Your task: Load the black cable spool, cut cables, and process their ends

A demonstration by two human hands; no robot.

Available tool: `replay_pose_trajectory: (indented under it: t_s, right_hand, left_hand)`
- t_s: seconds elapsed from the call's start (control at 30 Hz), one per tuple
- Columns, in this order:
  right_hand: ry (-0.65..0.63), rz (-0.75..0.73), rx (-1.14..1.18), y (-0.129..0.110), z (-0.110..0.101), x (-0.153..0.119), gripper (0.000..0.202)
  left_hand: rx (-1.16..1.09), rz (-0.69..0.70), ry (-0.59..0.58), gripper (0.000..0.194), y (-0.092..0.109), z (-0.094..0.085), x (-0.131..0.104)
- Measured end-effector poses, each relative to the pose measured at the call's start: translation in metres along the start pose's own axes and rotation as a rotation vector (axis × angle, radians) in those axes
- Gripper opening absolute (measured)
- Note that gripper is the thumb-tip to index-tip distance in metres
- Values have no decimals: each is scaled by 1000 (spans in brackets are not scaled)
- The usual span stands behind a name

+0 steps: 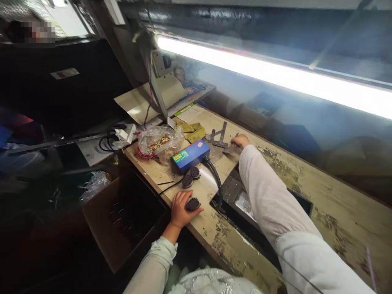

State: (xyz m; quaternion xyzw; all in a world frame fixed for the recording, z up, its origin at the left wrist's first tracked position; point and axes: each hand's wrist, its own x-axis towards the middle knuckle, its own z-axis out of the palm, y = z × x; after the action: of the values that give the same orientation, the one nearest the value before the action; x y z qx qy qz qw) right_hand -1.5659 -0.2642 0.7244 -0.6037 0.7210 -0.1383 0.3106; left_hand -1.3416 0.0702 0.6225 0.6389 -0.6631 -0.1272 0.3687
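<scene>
My left hand (180,212) is at the near edge of the workbench, thumb and fingers curved round a dark, round, toothed-looking disc (192,204). Two similar discs (188,181) lie together just beyond it, beside a blue box-shaped device (192,156) with a green and yellow label. My right hand (241,141) reaches across the bench, its fingers closed on what looks like a flat metal scraper (229,150). Part of that tool is hidden by the fingers. Left of it lies a dark metal caliper-like tool (219,136).
A plastic bag of small brass-coloured parts (159,142) and a yellow cloth (194,132) lie at the back. A black hose (218,179) runs from the blue device into a bench recess. An open cardboard box (104,228) stands lower left. A bright tube light (260,69) hangs overhead.
</scene>
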Motion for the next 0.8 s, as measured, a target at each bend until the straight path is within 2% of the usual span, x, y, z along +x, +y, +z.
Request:
replay_pose_trajectory:
  t_s: [0.1, 0.17, 0.23, 0.3, 0.37, 0.43, 0.5, 0.57, 0.8]
  right_hand:
    - [-5, -95, 91, 24, -31, -37, 22]
    - [24, -142, 104, 52, -48, -72, 29]
    - [98, -223, 36, 87, -55, -113, 33]
    - [185, -316, -84, 127, -50, -153, 31]
    - [162, -320, -135, 165, -36, -185, 26]
    - [123, -261, -186, 197, -18, -205, 24]
    - [92, -202, -245, 218, -2, -215, 26]
    - [68, -169, -339, 228, 10, -216, 28]
    - [27, -143, -551, 222, 27, -200, 31]
  left_hand:
    - [6, 10, -6, 66, 0, 2, 2]
    - [15, 18, -9, 65, 0, 4, 3]
    - [30, 24, -7, 65, -1, 5, 5]
    - [42, 32, 2, 64, -1, 6, 6]
    - [49, 44, 6, 64, 0, 7, 6]
    - [55, 57, 4, 62, 0, 7, 6]
    - [61, 65, 5, 61, 0, 8, 6]
    - [65, 65, 5, 61, 0, 8, 6]
    - [79, 51, 0, 59, 0, 9, 5]
